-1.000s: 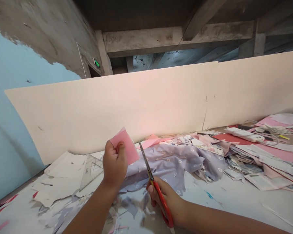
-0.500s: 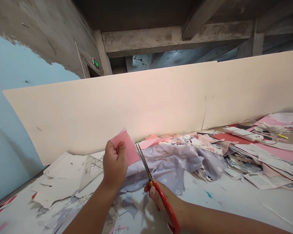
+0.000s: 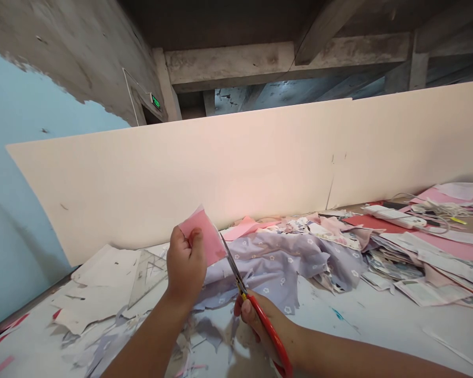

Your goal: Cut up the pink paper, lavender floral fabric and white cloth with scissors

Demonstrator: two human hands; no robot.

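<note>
The left hand (image 3: 186, 270) pinches a small pink sheet (image 3: 205, 236) firmly between its closed fingers (image 3: 196, 239), holding it above a cluttered white bench (image 3: 331, 320). The right hand (image 3: 266, 325) grips red-handled steel scissors (image 3: 233, 268), their blades touching the sheet's edge. A slip could nick those fingers, and wandering blades could snag the lilac floral fabric (image 3: 276, 268) just behind.
</note>
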